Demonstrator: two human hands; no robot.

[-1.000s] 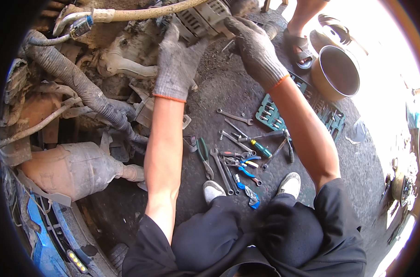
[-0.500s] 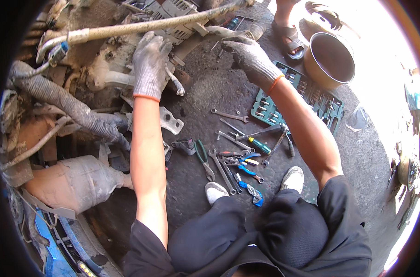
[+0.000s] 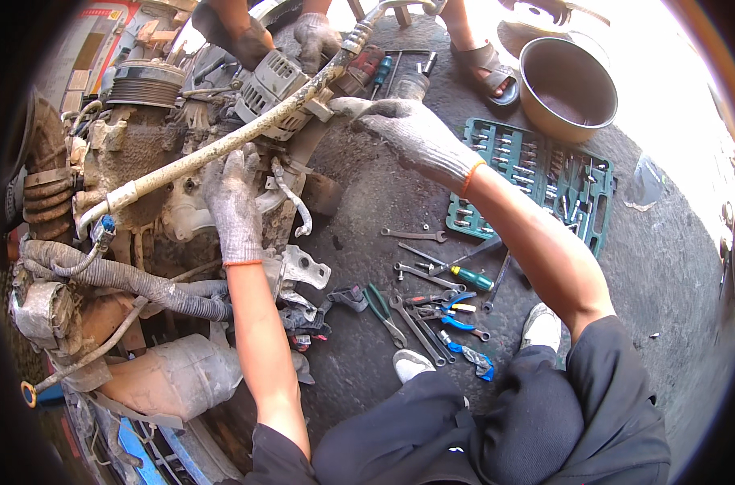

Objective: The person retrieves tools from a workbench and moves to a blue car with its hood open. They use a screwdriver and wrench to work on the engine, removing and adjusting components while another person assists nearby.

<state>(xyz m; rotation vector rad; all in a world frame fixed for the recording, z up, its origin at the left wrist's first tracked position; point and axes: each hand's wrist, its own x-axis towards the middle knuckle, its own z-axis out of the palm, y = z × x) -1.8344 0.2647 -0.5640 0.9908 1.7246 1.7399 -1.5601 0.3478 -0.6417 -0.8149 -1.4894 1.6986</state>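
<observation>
My left hand (image 3: pixel 236 202), in a grey-white work glove with an orange cuff, lies against the dirty engine (image 3: pixel 189 198). Its fingers stretch upward, just under a long dirt-covered pipe (image 3: pixel 222 153). My right hand (image 3: pixel 420 141), gloved the same way, is at the engine's right side, beside a grey hose (image 3: pixel 349 106). Its fingers are curled together at the hose; whatever lies inside them is hidden. Between the hands stands a finned alternator (image 3: pixel 274 89), with a short light-coloured bent tube (image 3: pixel 293 198) below it.
Wrenches (image 3: pixel 416 234), green-handled pliers (image 3: pixel 383 311), blue-handled pliers (image 3: pixel 456 311) and a green screwdriver (image 3: pixel 472 278) lie on the floor. A green socket case (image 3: pixel 606 214) and a round pan (image 3: pixel 606 121) are to the right. Another person's gloved hand (image 3: pixel 317 36) and sandalled foot (image 3: pixel 492 73) are close by.
My view has shifted, showing more of the engine and another person's gloved hands at the top. My left hand sits lower against the engine; my right hand now overlaps the hose.
</observation>
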